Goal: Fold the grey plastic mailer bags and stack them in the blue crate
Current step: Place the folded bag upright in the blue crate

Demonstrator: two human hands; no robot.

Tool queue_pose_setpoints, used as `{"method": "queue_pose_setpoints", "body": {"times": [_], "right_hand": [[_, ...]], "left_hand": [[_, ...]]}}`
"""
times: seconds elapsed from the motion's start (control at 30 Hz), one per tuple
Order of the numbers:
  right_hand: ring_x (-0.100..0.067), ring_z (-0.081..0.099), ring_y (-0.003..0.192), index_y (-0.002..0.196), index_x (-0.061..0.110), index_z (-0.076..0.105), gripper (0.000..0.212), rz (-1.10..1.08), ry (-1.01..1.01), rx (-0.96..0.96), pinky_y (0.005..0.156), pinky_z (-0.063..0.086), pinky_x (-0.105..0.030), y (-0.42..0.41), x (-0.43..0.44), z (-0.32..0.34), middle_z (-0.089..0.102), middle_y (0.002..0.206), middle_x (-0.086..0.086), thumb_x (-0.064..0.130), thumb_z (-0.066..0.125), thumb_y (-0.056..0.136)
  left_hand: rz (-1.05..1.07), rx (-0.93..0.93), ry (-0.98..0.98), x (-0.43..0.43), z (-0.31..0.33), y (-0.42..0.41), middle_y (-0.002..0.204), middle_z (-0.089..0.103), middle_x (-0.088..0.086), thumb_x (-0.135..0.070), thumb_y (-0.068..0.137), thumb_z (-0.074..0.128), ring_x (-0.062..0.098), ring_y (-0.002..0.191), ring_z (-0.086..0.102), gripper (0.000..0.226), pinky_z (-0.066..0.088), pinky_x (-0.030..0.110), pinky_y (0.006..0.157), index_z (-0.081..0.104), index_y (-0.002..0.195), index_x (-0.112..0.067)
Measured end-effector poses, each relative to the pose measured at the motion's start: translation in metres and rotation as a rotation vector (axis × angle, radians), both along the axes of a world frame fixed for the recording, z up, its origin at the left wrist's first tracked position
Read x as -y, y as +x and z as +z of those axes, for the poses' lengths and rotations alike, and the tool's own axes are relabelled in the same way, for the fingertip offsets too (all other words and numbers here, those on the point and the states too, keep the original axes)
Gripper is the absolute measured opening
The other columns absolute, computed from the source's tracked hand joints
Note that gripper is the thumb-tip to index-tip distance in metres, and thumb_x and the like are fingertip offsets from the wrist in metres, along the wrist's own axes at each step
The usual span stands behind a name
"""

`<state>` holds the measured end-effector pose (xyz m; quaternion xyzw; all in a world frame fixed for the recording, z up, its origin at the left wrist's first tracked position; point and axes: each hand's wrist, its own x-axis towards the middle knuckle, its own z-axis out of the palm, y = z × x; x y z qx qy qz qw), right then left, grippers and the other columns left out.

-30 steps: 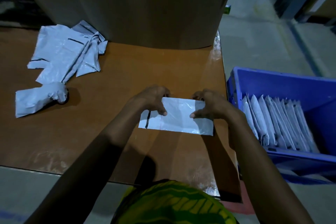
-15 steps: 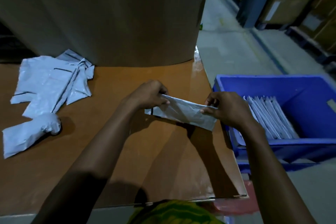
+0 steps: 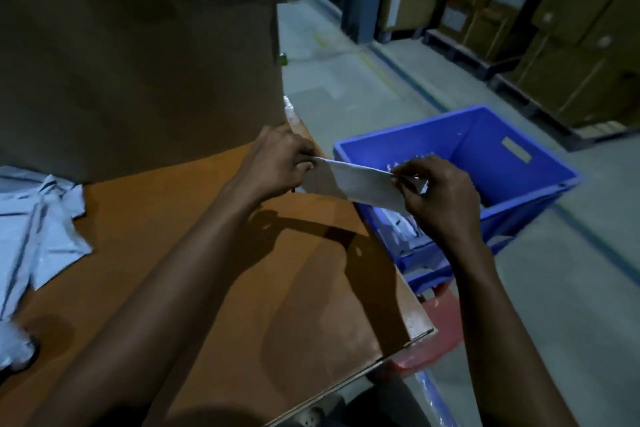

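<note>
Head view is showing both hands pinching one folded grey mailer bag (image 3: 353,180): left hand (image 3: 277,163) gripping one end, right hand (image 3: 440,198) gripping the other. The bag is hanging in the air between the counter (image 3: 207,218) edge and the blue crate (image 3: 485,146). Unfolded bags (image 3: 41,218) are lying far left.

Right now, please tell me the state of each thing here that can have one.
folded mailer bag: folded, held in the air between both hands, over the crate's near edge.
left hand: grips the bag's left end.
right hand: pinches the bag's right end.
blue crate: open-topped, partly filled.
bags in crate: stowed at its near end.
loose mailer bags: unfolded, crumpled on the table.
</note>
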<state>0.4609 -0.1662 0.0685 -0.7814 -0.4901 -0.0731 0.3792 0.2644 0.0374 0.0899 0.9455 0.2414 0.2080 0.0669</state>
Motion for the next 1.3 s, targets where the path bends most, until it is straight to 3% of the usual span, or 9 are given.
{"method": "queue_pose_setpoints", "body": {"times": [0.1,0.37,0.5,0.7,0.8,0.9,1.03,1.2,1.3], "right_hand": [[-0.022,0.067,0.095,0.096,0.028,0.079,0.011,-0.086,0.012,0.026,0.068,0.05,-0.033,0.027,0.013,0.009,0.073,0.096,0.006,0.023,0.08,0.086],[-0.032,0.065,0.095,0.094,0.026,0.077,0.012,-0.239,-0.096,0.138,0.068,0.055,-0.043,0.154,0.033,-0.009,0.07,0.091,-0.001,0.026,0.071,0.084],[-0.035,0.064,0.087,0.086,0.021,0.074,0.005,-0.304,-0.122,0.205,0.061,0.054,-0.042,0.222,0.037,-0.035,0.067,0.085,-0.004,0.019,0.072,0.081],[-0.038,0.064,0.085,0.081,0.013,0.072,0.01,-0.333,-0.433,0.185,0.058,0.049,-0.04,0.292,0.032,-0.064,0.066,0.083,-0.009,0.016,0.08,0.076],[-0.037,0.066,0.095,0.093,0.013,0.073,0.012,-0.372,-0.637,0.087,0.069,0.05,-0.04,0.31,0.03,-0.072,0.069,0.095,-0.011,0.02,0.067,0.086],[-0.034,0.07,0.099,0.103,0.015,0.071,0.018,-0.392,-0.813,0.03,0.079,0.053,-0.037,0.318,0.025,-0.081,0.072,0.103,-0.011,0.022,0.063,0.089],[-0.031,0.067,0.114,0.12,0.016,0.064,0.029,-0.317,-0.987,0.002,0.096,0.047,-0.038,0.324,0.005,-0.097,0.068,0.12,-0.007,0.024,0.065,0.092],[-0.029,0.061,0.123,0.136,0.016,0.056,0.034,-0.208,-1.089,-0.011,0.097,0.046,-0.04,0.333,-0.021,-0.12,0.061,0.133,-0.006,0.025,0.051,0.104],[-0.03,0.062,0.122,0.137,0.013,0.057,0.034,-0.164,-1.133,-0.031,0.095,0.051,-0.045,0.338,-0.036,-0.129,0.061,0.134,-0.008,0.026,0.052,0.105]], "left_hand": [[-0.056,0.029,0.036,-0.005,0.003,0.043,0.092,0.077,0.001,-0.02,0.087,0.076,0.026,0.091,0.062,0.014,0.044,0.041,0.08,0.081,0.1,-0.022],[-0.209,-0.004,0.151,-0.021,-0.01,0.219,0.082,0.07,0.006,-0.027,0.08,0.07,0.03,0.095,0.062,0.015,0.034,0.04,0.086,0.078,0.093,-0.024],[-0.297,-0.048,0.265,-0.025,-0.03,0.311,0.083,0.07,-0.001,-0.033,0.075,0.048,0.03,0.097,0.059,0.033,0.039,0.042,0.08,0.078,0.083,-0.023],[-0.292,-0.18,0.217,-0.026,-0.077,0.405,0.083,0.06,0.008,-0.015,0.067,0.081,0.036,0.088,0.056,0.021,0.043,0.037,0.063,0.082,0.087,-0.022],[-0.215,-0.219,0.003,-0.016,-0.106,0.433,0.093,0.063,0.008,-0.015,0.075,0.082,0.035,0.099,0.062,0.023,0.054,0.041,0.067,0.083,0.097,-0.025],[-0.196,-0.301,-0.089,-0.009,-0.13,0.451,0.105,0.066,0.006,-0.021,0.086,0.074,0.029,0.112,0.061,0.023,0.052,0.038,0.075,0.081,0.108,-0.027],[-0.164,-0.358,-0.161,-0.01,-0.158,0.459,0.112,0.066,0.002,-0.028,0.09,0.073,0.024,0.114,0.062,0.026,0.047,0.032,0.079,0.078,0.115,-0.03],[-0.127,-0.422,-0.085,-0.023,-0.178,0.455,0.112,0.065,-0.001,-0.029,0.092,0.067,0.028,0.106,0.066,0.021,0.045,0.032,0.072,0.075,0.111,-0.032],[-0.098,-0.473,-0.072,-0.032,-0.187,0.454,0.118,0.065,0.002,-0.027,0.095,0.063,0.031,0.107,0.066,0.024,0.049,0.035,0.077,0.075,0.116,-0.032]]}}
